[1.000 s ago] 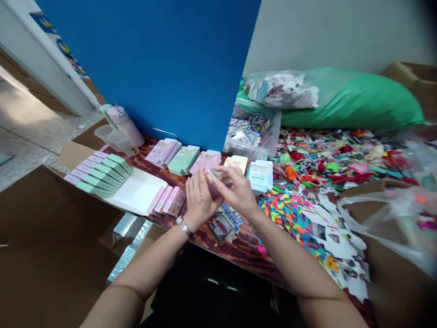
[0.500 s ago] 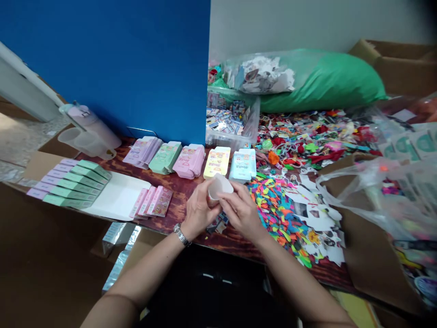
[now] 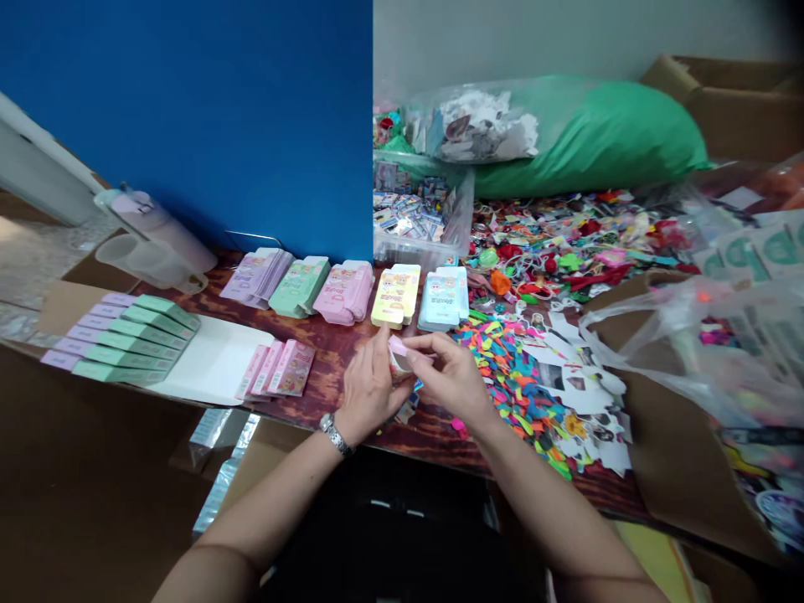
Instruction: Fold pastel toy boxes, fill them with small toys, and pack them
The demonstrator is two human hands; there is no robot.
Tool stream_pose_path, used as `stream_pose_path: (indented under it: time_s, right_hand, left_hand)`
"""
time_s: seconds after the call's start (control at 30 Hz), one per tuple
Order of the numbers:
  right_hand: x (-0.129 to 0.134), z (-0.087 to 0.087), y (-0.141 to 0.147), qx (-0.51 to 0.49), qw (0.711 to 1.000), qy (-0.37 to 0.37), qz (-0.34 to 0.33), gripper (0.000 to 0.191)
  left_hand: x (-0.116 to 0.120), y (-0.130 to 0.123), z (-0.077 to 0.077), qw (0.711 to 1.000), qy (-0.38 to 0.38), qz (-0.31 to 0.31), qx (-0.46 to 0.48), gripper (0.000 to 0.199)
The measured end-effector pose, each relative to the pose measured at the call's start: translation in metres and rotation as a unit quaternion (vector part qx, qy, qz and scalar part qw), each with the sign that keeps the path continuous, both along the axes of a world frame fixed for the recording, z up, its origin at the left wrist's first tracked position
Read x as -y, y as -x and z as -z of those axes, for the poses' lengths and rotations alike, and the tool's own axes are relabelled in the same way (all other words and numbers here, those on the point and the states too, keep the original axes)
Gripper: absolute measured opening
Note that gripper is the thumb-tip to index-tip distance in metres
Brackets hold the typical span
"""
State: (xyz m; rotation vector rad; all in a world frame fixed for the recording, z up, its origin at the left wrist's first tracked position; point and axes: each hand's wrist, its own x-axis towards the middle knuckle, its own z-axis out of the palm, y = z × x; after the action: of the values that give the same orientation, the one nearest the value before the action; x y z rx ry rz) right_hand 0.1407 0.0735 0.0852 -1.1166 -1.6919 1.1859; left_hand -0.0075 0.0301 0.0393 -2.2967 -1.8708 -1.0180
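Between my two hands is a small pink carton (image 3: 398,350), mostly hidden by the fingers, with a flap at its top folded partly over. My left hand (image 3: 369,383) wraps the carton from the left, and a metal watch shows on that wrist. The thumb and fingers of my right hand (image 3: 449,375) pinch the carton's flap. Just beyond the hands lie a stack of flat yellow cartons (image 3: 395,297) and one of light blue cartons (image 3: 443,300). Several small printed pieces (image 3: 407,412) lie on the table under the hands.
Pink (image 3: 344,291), green (image 3: 299,286) and purple flat cartons (image 3: 255,278) stand left of the yellow. Filled boxes sit on a white tray (image 3: 210,360). Colourful small pieces (image 3: 502,377) and paper cutouts (image 3: 581,381) cover the right side, beside a cardboard box (image 3: 675,452).
The carton's open white end has turned, and its pink flap is now folded over under my right fingers. The whole view has shifted slightly.
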Motion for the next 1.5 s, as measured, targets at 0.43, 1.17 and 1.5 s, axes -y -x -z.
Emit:
stream_pose_path:
  time_s: [0.43, 1.17, 1.5]
  right_hand:
    - [0.036, 0.029, 0.012, 0.114, 0.943, -0.311, 0.039, 0.048]
    - [0.035, 0.067, -0.017, 0.513, 0.852, -0.028, -0.099, 0.069]
    - [0.03, 0.076, -0.002, 0.522, 0.849, -0.057, -0.065, 0.065]
  left_hand:
    - [0.002, -0.005, -0.009, 0.988, 0.052, -0.052, -0.137, 0.081]
    - [0.002, 0.054, -0.006, 0.972, 0.035, 0.036, 0.228, 0.089]
    - [0.004, 0.055, 0.007, 0.971, 0.095, 0.017, 0.217, 0.089]
